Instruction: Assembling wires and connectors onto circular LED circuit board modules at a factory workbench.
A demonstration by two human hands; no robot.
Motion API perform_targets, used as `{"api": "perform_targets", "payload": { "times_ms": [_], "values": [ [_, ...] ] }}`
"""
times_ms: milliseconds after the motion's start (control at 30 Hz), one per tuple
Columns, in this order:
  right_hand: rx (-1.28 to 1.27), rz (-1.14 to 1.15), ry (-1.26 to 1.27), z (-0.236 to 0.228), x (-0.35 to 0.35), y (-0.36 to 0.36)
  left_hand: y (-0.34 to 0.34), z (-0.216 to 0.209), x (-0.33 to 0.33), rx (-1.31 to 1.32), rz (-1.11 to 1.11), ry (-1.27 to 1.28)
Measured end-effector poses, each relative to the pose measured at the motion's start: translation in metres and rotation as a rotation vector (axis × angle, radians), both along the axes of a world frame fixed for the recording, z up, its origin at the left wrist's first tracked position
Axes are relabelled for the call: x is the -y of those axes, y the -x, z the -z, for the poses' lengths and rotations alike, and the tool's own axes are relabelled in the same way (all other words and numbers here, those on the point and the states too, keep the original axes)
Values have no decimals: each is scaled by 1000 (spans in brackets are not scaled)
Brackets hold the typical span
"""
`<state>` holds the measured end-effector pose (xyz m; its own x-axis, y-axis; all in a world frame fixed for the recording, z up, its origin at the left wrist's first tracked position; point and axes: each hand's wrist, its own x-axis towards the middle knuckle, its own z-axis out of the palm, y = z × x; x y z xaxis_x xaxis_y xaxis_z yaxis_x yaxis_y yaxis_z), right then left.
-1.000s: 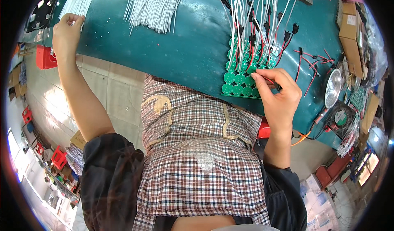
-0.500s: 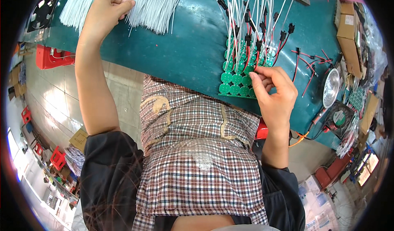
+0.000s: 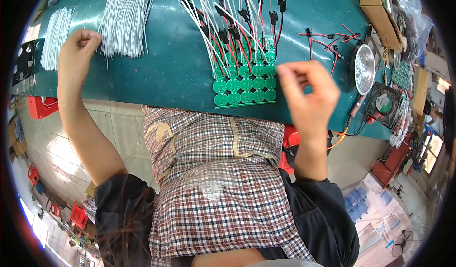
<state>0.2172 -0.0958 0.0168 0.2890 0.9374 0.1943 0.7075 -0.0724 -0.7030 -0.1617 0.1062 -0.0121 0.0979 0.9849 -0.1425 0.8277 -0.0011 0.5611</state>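
Note:
My left hand [image 3: 80, 46] is closed in a pinch at the left edge of a thick bundle of thin white wires [image 3: 126, 20]. Whatever its fingertips hold is too small to make out. A smaller white wire bundle [image 3: 57, 37] lies on its other side. My right hand [image 3: 311, 91] hovers just right of a green circuit board panel [image 3: 246, 84] of round pieces, its curled fingers smeared by motion. White wires [image 3: 202, 27] and red-black leads with black connectors [image 3: 273, 18] stand up from the panel's far rows. Bare round pieces form the near rows.
Loose red-black leads [image 3: 332, 44] lie right of the panel. Beyond them are a round metal dish [image 3: 365, 70], a soldering iron [image 3: 356, 106] with an orange cord, and a black fan [image 3: 384, 104]. A cardboard box [image 3: 377, 13] stands at the far right. The table [image 3: 175, 82] is green.
My right hand has come off the panel to its right side, away from the leads. My left hand stays by the white wire bundle. The whole view has shifted, moving the table leftward in it.

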Motion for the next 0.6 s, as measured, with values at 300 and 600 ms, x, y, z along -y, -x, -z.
{"api": "perform_targets", "payload": {
  "times_ms": [300,600],
  "values": [
    [8,254,341,15,-8,-65,-12,-24,9,202,-123,121],
    [-102,377,147,9,6,-65,-28,-23,-5,159,84,276]
  ]
}}
